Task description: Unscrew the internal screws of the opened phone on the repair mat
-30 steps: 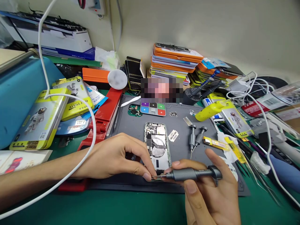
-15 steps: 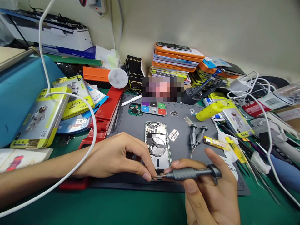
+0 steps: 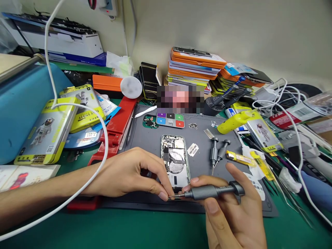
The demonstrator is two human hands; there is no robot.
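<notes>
An opened phone [image 3: 175, 160] lies face down on a dark grey work mat [image 3: 145, 138], its insides showing. My right hand [image 3: 230, 218] grips a grey precision screwdriver [image 3: 212, 191] held level, tip pointing left at the phone's near end. My left hand [image 3: 129, 173] rests on the mat beside the phone. Its thumb and forefinger are pinched together at the screwdriver's tip; what they pinch is too small to name.
Two more screwdrivers [image 3: 216, 154] and a razor blade [image 3: 192, 149] lie right of the phone. A coloured screw tray [image 3: 169, 120] sits behind it. A white cable [image 3: 102, 138] loops over my left arm. Boxes [image 3: 197, 64], yellow packages [image 3: 44, 131], tools and cables crowd the table's edges.
</notes>
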